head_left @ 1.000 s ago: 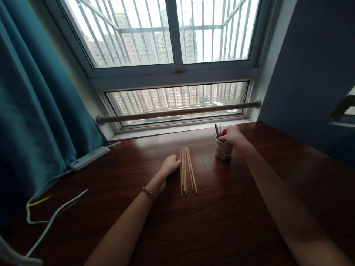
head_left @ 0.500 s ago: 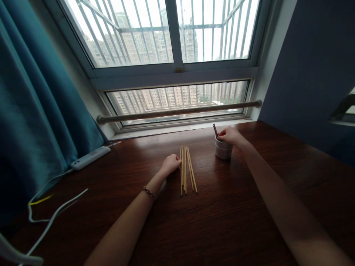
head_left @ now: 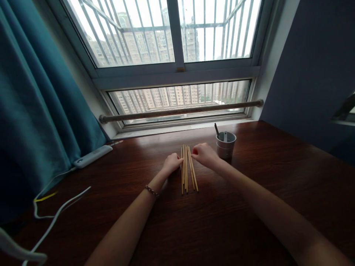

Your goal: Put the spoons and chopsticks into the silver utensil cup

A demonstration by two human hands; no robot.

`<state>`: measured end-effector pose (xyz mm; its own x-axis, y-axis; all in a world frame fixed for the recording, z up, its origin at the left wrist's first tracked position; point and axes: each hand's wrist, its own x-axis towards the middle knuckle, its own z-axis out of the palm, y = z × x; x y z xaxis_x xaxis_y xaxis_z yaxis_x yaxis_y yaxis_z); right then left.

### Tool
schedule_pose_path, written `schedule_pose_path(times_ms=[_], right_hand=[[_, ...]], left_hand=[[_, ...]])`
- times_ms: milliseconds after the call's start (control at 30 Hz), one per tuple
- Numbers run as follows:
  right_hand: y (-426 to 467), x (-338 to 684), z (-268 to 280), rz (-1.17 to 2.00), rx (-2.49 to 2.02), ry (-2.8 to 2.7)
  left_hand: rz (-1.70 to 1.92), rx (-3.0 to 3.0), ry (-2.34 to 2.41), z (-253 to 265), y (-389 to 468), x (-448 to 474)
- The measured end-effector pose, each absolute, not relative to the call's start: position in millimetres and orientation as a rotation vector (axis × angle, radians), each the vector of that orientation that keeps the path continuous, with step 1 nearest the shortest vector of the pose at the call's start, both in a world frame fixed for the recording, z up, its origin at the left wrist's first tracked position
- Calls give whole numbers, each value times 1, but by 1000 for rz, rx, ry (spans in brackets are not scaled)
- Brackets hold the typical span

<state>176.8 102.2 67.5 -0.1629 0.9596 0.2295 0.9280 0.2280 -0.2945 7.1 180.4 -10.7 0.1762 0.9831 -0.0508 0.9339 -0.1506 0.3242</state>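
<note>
We are gathering the wooden sticks [head_left: 187, 168] lying at the centre of the frame. Our left hand [head_left: 172, 163], loosely curled, rests against their left edge; our right hand [head_left: 204, 154] pinches at the rightmost stick. A clean lift, we judge, needs a firmer pinch first.

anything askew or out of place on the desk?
Nothing spilled or damaged. The wooden sticks lie roughly parallel, though the rightmost one fans outward. The cup stands upright. The left hand and right hand are at the sticks' far ends. Loose cables trail at the left.
</note>
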Motion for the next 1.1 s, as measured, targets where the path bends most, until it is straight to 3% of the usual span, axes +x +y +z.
schedule_pose_path(times_ms=[233, 1100], right_hand=[[101, 154, 13, 204, -1920, -2157], [110, 156, -7, 260, -1945, -2050]], left_hand=[[291, 2232, 1837, -12, 180, 8], [48, 2294, 2030, 8, 160, 16]])
